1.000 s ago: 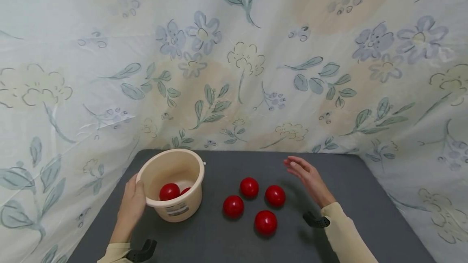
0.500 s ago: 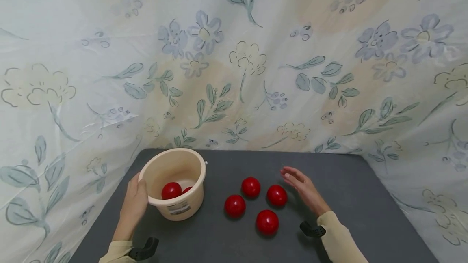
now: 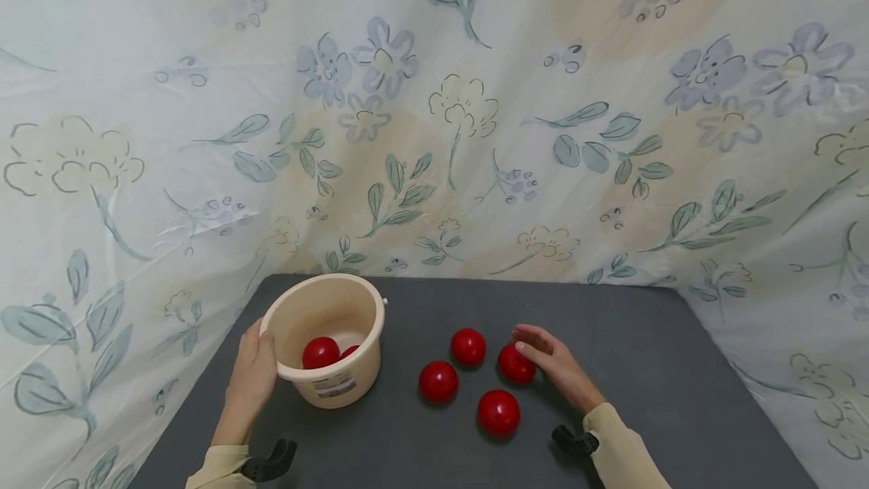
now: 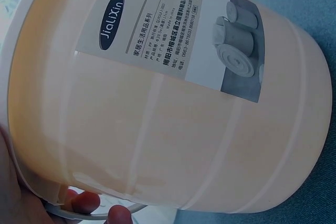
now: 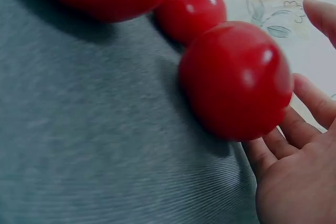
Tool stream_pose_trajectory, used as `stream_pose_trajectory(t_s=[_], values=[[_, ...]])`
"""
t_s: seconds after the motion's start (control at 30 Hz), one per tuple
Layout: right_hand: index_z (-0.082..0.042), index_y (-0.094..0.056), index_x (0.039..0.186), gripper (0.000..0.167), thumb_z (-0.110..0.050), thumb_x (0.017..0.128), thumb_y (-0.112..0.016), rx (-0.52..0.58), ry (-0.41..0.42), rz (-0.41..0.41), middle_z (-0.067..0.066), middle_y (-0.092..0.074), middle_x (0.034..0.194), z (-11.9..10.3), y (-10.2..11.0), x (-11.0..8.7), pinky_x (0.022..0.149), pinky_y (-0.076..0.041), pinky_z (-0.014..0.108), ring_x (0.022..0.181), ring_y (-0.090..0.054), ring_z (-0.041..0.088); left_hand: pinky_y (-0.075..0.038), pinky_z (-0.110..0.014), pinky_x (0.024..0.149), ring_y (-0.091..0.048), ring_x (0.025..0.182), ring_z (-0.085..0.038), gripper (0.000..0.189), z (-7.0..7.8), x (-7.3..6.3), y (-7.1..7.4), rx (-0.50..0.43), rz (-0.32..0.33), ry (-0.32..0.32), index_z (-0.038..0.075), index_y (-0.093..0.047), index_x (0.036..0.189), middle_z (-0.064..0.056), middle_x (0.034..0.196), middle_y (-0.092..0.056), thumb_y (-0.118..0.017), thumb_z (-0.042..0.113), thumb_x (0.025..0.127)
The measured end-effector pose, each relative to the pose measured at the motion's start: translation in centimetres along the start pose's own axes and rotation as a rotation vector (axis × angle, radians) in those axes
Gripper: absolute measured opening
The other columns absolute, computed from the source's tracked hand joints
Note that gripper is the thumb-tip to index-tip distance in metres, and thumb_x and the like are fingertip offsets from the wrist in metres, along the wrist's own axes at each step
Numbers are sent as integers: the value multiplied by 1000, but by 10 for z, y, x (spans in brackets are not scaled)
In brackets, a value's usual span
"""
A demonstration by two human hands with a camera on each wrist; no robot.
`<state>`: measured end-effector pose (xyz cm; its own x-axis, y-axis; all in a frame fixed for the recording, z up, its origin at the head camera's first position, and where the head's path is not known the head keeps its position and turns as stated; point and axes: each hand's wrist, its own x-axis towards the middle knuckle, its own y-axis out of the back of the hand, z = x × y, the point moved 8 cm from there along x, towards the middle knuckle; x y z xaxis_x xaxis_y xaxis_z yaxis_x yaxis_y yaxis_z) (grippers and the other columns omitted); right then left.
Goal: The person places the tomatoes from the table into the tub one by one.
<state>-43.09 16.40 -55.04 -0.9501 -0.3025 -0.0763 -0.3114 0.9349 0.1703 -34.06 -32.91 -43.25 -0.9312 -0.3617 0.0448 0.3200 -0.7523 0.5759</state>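
My left hand (image 3: 249,383) grips the rim of a cream plastic bucket (image 3: 366,353) on the left side, thumb over the edge. The bucket leans a little toward me. In the left wrist view, fingertips (image 4: 119,214) show beside its wire handle (image 4: 89,215), below the printed label (image 4: 173,30). Inside lie a red ball (image 3: 320,353) and part of another. My right hand (image 3: 560,368) is at the right-hand red ball (image 3: 514,365) on the table; in the right wrist view its relaxed fingers lie behind that ball (image 5: 236,80), with the thumb (image 5: 321,17) held apart.
More red balls rest on the dark grey tabletop (image 3: 380,451): one at the back (image 3: 468,347), one nearer the bucket (image 3: 438,382), one in front (image 3: 498,413). A flowered cloth (image 3: 462,202) hangs behind and along both sides of the table.
My right hand has moved left and toward me, down to the right-hand ball. The left hand keeps its hold on the bucket; the whole head view has shifted slightly.
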Motion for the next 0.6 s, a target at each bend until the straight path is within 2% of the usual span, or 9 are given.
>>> stream_pose_trajectory(t_s=[0.1, 0.2, 0.33, 0.43, 0.6], values=[[-9, -44, 151, 59, -32, 101, -63, -5, -12, 8, 12, -51, 153, 6, -2, -1, 102, -43, 16, 121, -55, -8, -20, -72, 118, -29, 147, -50, 60, -1, 0, 0, 2, 2, 3, -2, -20, 159, -31, 154, -29, -14, 32, 109], [-11, -46, 150, 59, -32, 99, -65, -16, -17, 24, 10, -53, 151, 8, -2, -3, 105, -42, 19, 127, -54, 1, -19, -71, 118, -28, 147, -49, 60, 1, 1, 0, -1, 9, -5, -2, -21, 159, -31, 154, -30, -14, 32, 110], [-11, -48, 149, 59, -32, 97, -67, -51, -9, 27, 10, -54, 150, 7, -3, -5, 110, -42, 36, 138, -50, 24, -20, -71, 117, -29, 146, -49, 60, 2, 1, 0, -8, 11, -18, -3, -23, 158, -32, 153, -31, -15, 31, 110], [-11, -48, 148, 58, -31, 97, -68, -82, -2, 19, 12, -53, 150, 5, -5, -6, 112, -40, 45, 141, -46, 34, -21, -71, 117, -29, 146, -50, 59, 2, 1, 0, -5, 11, -24, -4, -23, 157, -32, 152, -31, -16, 30, 110], [-15, -50, 147, 58, -32, 96, -70, -89, -24, 26, 10, -54, 149, 6, -7, -8, 112, -41, 43, 140, -46, 31, -20, -71, 117, -27, 147, -50, 59, 2, 0, 2, -4, 12, -22, -5, -24, 157, -33, 153, -30, -16, 29, 110]])
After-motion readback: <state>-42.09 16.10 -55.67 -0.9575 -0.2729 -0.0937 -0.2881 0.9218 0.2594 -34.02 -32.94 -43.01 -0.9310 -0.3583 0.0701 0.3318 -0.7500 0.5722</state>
